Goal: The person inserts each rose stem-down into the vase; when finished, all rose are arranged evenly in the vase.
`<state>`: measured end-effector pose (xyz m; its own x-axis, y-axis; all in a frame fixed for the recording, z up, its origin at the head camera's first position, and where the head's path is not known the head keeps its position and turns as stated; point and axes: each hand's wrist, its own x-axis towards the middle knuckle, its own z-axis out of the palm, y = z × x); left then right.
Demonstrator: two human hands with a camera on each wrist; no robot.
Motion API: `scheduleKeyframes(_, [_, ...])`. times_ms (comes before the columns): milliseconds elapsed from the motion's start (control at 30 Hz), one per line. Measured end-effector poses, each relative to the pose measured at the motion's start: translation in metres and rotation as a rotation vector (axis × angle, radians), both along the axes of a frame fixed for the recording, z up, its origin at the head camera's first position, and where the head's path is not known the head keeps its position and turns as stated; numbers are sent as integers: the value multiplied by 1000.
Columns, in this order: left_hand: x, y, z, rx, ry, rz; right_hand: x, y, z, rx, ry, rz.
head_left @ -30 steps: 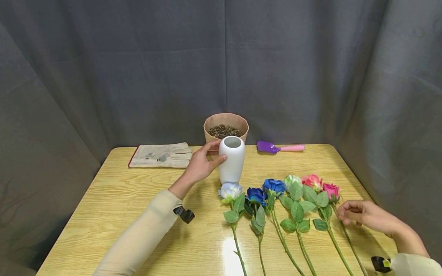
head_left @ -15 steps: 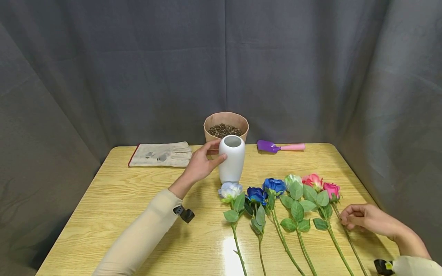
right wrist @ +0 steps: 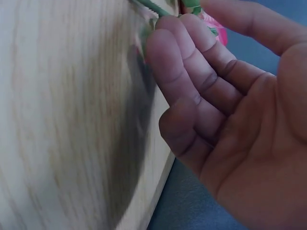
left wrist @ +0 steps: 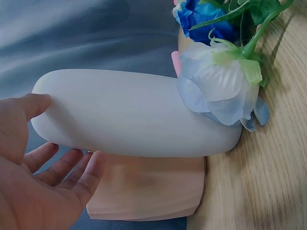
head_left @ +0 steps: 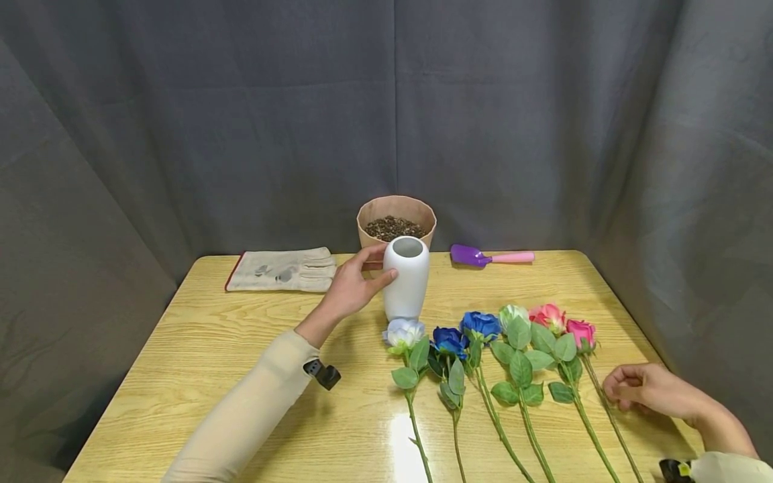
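Note:
My left hand (head_left: 355,285) holds a white vase (head_left: 406,285) near its top, thumb on the near side and fingers on the side facing the pot. The vase stands upright; in the left wrist view, the thumb (left wrist: 36,104) touches it. A pale blue-white artificial rose (head_left: 404,333) has its bloom against the vase's foot. At the right, my right hand (head_left: 655,392) hovers just beside the stem of a magenta rose (head_left: 581,333), fingers loosely curled. Nothing lies in the right palm (right wrist: 249,129), as the right wrist view shows.
Between the outer roses lie blue roses (head_left: 480,325), a greenish-white rose (head_left: 512,315) and a coral-pink rose (head_left: 547,316), stems toward me. Behind the vase stands a soil-filled pot (head_left: 368,225). A work glove (head_left: 280,272) and a purple trowel (head_left: 468,255) lie at the back.
My right hand has drawn slightly right and toward me, away from the magenta rose's stem. The left hand and the vase have stayed in place.

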<state>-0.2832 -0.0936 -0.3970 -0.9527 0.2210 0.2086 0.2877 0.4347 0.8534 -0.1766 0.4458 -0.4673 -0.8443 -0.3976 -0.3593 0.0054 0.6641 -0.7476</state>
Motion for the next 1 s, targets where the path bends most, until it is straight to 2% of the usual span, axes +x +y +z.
scheduleKeyframes(333, [2, 0, 0, -6, -3, 4, 1, -2, -5, 40, -63, -53])
scheduleKeyframes(567, [1, 0, 0, -3, -2, 5, 2, -9, -3, 99, -35, -99])
scheduleKeyframes(867, [1, 0, 1, 0, -4, -1, -2, -18, -9, 203, -1, -152])
scheduleKeyframes(1000, [1, 0, 2, -1, -3, 3, -3, -19, -10, 217, 8, -161])
